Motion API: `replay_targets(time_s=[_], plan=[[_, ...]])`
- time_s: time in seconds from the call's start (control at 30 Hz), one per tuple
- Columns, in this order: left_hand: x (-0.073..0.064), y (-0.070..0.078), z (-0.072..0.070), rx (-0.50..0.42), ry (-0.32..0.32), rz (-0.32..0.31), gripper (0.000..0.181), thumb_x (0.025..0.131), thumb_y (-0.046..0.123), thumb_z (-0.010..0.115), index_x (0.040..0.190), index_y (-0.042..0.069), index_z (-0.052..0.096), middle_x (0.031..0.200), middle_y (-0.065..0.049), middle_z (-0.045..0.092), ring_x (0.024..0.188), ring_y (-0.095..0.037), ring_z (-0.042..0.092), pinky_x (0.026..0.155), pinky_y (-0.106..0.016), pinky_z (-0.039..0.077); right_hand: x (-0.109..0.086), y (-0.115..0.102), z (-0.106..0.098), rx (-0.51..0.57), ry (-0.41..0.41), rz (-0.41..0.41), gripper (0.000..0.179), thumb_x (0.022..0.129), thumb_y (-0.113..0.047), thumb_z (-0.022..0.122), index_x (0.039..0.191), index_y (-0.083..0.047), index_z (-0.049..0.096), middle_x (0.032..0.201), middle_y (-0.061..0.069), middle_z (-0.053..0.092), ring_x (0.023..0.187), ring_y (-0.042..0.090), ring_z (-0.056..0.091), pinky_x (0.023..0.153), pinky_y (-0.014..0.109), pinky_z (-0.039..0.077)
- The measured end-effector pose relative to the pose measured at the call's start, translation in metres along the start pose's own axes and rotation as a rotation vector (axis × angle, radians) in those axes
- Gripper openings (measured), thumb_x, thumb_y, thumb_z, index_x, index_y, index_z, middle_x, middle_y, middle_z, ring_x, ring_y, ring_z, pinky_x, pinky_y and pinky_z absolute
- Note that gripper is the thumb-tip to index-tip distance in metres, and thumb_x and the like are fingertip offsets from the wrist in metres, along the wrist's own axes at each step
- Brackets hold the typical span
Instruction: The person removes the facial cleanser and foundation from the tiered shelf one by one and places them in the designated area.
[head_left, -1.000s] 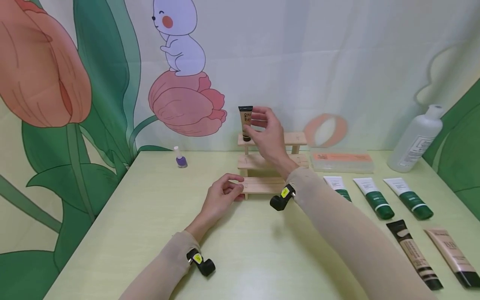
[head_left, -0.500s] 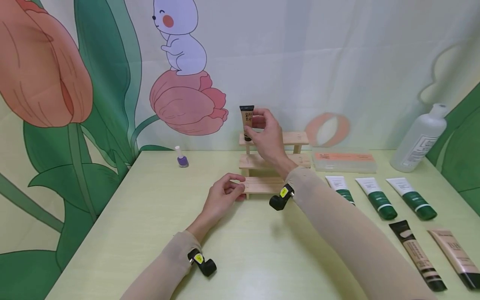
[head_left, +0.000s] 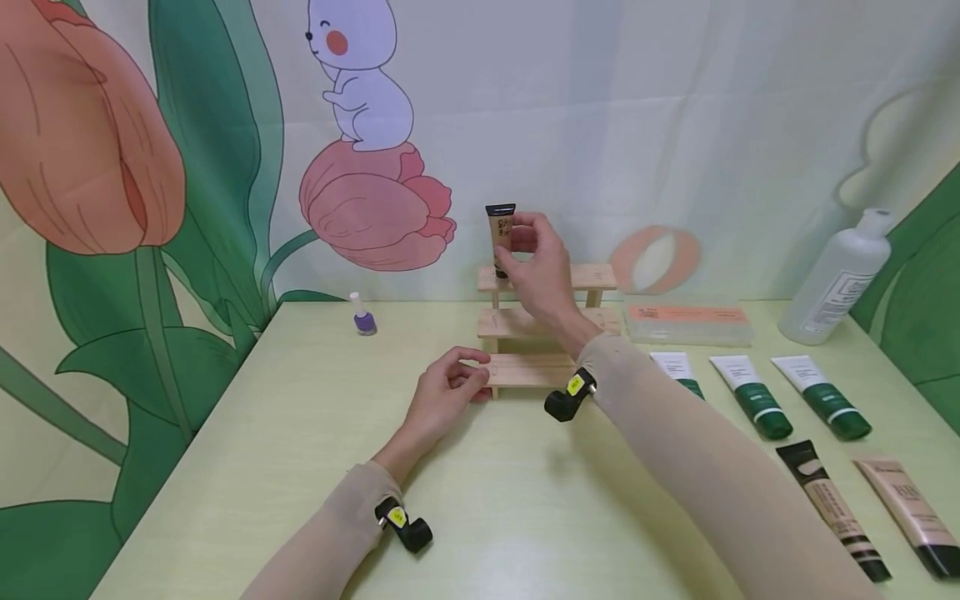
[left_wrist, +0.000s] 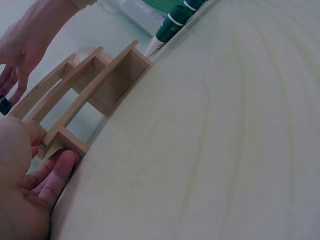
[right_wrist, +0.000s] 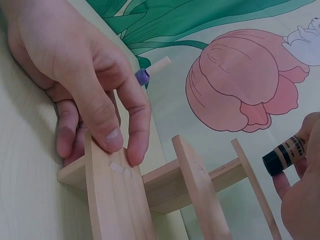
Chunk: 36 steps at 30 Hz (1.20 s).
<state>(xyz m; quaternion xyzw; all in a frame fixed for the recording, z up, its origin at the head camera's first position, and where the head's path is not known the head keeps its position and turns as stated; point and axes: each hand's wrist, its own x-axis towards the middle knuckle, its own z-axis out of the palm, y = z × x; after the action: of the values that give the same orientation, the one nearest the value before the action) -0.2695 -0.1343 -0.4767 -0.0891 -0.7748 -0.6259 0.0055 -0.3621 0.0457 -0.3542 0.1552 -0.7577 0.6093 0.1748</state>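
A small tan tube with black ends [head_left: 501,229] stands nearly upright in my right hand [head_left: 542,271], pinched between thumb and fingers at the left end of the top tier. In the right wrist view the tube's black cap [right_wrist: 272,163] appears apart from the top board. The three-tier wooden stand [head_left: 525,371] rests on the table. My left hand [head_left: 444,392] grips the left end of its lowest step. Seen from the right wrist, the left thumb [right_wrist: 114,140] and a finger lie on that board, with other fingers below it.
A purple nail polish bottle [head_left: 364,322] stands at the left. Right of the stand are a clear flat case [head_left: 686,325], a white bottle [head_left: 836,279], green-and-white tubes [head_left: 752,398], a black-and-tan tube [head_left: 832,510] and a beige tube [head_left: 903,512]. A printed curtain [head_left: 555,108] hangs behind.
My right hand has shifted slightly right and up with the tan tube. The left hand keeps its grip on the stand, which stays in place.
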Motion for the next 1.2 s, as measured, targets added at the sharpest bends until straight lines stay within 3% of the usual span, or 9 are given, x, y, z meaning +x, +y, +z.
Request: replay_targets(time_s=[0.4,0.63,1.0,1.2], plan=[[-0.001,-0.001,0.0,-0.005,0.006,-0.024,0.02,0.111,0.014,0.072,0.131,0.013,0.073,0.107,-0.013,0.079,0.093,-0.025,0.081,0.087,-0.035,0.07,-0.001,-0.011,-0.025,0.032,0.041,-0.031,0.04,0.106,-0.006,0.074,0.143,-0.008,0.061,0.129,0.014,0.07,0.115,0.024,0.069,0.091,0.028,0.063],[0.0,0.001,0.001,-0.019,0.006,-0.029,0.02,0.111,0.013,0.071,0.131,0.013,0.073,0.108,-0.013,0.079,0.094,-0.026,0.081,0.087,-0.034,0.07,0.0,-0.015,-0.05,0.036,0.067,-0.048,0.038,0.106,-0.007,0.072,0.142,-0.008,0.061,0.129,0.013,0.069,0.115,0.023,0.068,0.094,0.027,0.064],[0.001,0.002,0.002,-0.021,0.009,-0.023,0.02,0.111,0.012,0.072,0.131,0.013,0.073,0.108,-0.014,0.079,0.093,-0.025,0.081,0.085,-0.033,0.07,-0.004,-0.015,-0.098,0.035,0.132,-0.091,0.037,0.105,-0.008,0.072,0.141,-0.009,0.061,0.122,0.006,0.067,0.109,0.018,0.066,0.098,0.027,0.056],[0.0,0.0,0.002,-0.02,0.006,-0.016,0.02,0.111,0.013,0.071,0.131,0.013,0.073,0.108,-0.014,0.079,0.094,-0.025,0.081,0.085,-0.033,0.07,-0.012,-0.023,-0.119,0.02,0.172,-0.068,0.037,0.106,-0.009,0.072,0.142,-0.011,0.062,0.121,0.002,0.067,0.11,0.018,0.065,0.097,0.026,0.056]])
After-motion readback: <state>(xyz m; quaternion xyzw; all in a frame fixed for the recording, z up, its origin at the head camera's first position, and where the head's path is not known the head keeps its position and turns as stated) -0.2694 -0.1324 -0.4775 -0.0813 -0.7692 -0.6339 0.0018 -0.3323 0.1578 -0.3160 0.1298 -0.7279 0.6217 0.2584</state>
